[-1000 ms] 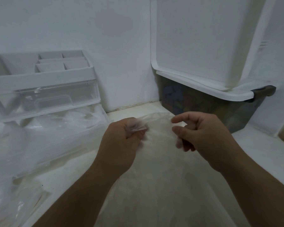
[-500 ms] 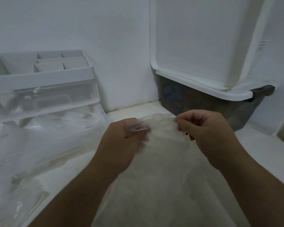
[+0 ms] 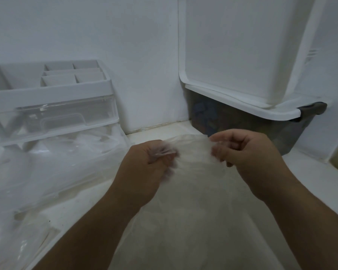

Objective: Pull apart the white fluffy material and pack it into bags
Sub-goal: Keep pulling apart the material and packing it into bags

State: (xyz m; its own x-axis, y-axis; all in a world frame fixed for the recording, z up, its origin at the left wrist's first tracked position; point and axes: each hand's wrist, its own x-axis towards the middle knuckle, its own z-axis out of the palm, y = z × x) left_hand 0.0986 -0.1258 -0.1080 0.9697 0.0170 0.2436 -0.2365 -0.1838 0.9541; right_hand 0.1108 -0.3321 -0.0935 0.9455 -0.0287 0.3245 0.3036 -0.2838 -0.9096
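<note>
While the left hand (image 3: 144,172) and right hand (image 3: 248,158) each hold the far edge of the thin translucent bag (image 3: 193,211), I judge the step in hand to be opening its mouth for packing.

Procedure: rub the two film layers against each other between thumb and forefinger until they part, then draw the hands away from each other. Pull gently; film this thin will likely stretch or tear under a sharp tug.

Left hand: fingers curled, with a crumpled tuft of film pinched at the fingertips. Right hand: fingers curled at the opposite end of the same edge. Motion blur hides the exact contact, though it appears to pinch the film.

Location: the bag lies flat on the pale counter (image 3: 154,131) and runs from the hands back toward me between the forearms, its far edge raised between the two hands. Whether white fluffy material is already inside I cannot tell. A heap of clear plastic (image 3: 57,162) lies well to the left, below the drawer organiser (image 3: 53,106).
</note>
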